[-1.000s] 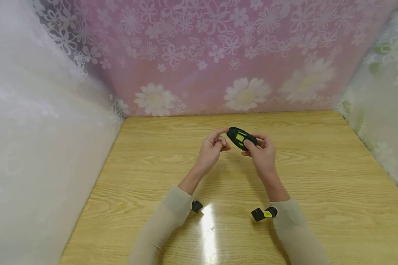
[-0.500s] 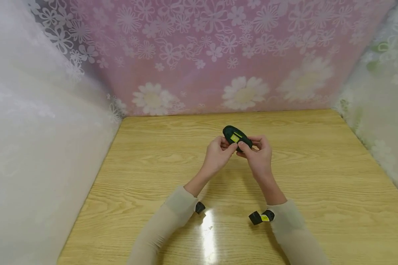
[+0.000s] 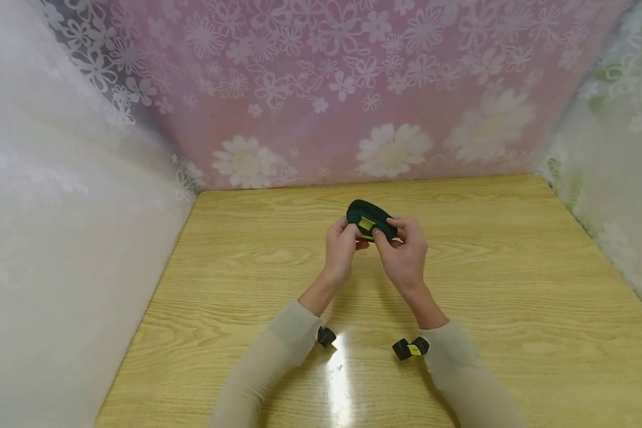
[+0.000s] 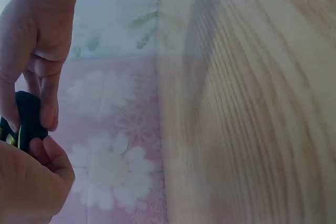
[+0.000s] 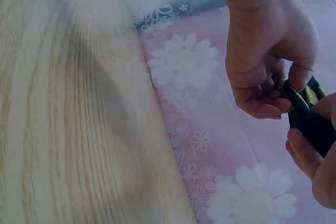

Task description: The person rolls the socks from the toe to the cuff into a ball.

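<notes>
Both hands hold a small dark green oval thing with yellow-green patches [image 3: 371, 213], raised over the wooden table. My left hand [image 3: 339, 252] grips its left end, thumb at the patched face. On the opposite end, my right hand [image 3: 406, 254] has its thumb on the near face and a fingertip on the upper edge. In the left wrist view, the right hand [image 4: 42, 38] reaches down to the green thing [image 4: 32, 116], partly hidden by the left hand [image 4: 31, 184]. In the right wrist view, the left hand's [image 5: 268, 51] thumb presses the thing's edge, its other fingers curled.
A light wooden table [image 3: 246, 255] spreads below the hands. Behind it stands a pink flowered backdrop [image 3: 310, 119], with whitish panels on either side. Black wrist cameras show at the left cuff [image 3: 326, 337] and right cuff [image 3: 409, 349].
The left hand, at first touching the thing's end with an extended finger, now grips it with its thumb on the face. Both hands and the green thing have shifted left, and the thing has tilted.
</notes>
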{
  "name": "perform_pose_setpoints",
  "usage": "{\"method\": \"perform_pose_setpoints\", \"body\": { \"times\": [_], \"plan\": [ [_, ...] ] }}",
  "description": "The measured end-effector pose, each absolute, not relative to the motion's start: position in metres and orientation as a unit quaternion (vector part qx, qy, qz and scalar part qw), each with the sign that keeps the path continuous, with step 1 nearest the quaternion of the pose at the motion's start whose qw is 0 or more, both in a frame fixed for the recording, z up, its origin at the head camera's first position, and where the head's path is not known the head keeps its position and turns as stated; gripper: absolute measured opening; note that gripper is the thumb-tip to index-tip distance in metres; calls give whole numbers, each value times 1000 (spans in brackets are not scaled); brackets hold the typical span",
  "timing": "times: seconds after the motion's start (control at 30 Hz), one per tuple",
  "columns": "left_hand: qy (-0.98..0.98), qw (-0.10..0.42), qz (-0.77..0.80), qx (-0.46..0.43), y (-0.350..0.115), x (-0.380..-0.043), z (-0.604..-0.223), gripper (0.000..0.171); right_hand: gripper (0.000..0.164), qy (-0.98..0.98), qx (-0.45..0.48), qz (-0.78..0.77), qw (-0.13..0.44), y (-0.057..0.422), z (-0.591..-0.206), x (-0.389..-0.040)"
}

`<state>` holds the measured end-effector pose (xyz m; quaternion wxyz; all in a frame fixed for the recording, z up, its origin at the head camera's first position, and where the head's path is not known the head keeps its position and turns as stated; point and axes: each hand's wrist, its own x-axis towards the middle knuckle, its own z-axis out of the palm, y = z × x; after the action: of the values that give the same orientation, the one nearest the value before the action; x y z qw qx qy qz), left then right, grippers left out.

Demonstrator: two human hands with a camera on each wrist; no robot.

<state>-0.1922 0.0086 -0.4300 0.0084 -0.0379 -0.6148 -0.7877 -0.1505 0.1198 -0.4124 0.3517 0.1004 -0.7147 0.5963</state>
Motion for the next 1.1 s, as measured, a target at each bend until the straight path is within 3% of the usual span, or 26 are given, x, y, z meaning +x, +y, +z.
{"method": "perform_pose_setpoints", "body": {
  "times": [0.13,0.33,0.47,0.7,0.93,1.0,1.1],
  "plan": [
    [-674,90,-730,-71,4,-196,-433,6,24,-704,114,620,326,122,-409,-147],
    [-823,254,-480,-169,-7,-199,-433,25,24,-725,108,599,322,129,-418,-154],
    [-863,300,-345,-218,-12,-202,-430,23,26,-744,105,559,350,134,-438,-165],
    [-830,241,-452,-221,-16,-205,-434,18,21,-775,94,494,383,139,-450,-174],
    [-784,242,-511,-256,-23,-203,-435,16,19,-770,109,484,401,137,-446,-175],
    [-797,206,-499,-271,-29,-205,-433,17,20,-760,126,501,394,139,-443,-172],
    [-802,93,-511,-296,-42,-208,-428,35,22,-750,143,525,376,144,-440,-168]
  ]
}}
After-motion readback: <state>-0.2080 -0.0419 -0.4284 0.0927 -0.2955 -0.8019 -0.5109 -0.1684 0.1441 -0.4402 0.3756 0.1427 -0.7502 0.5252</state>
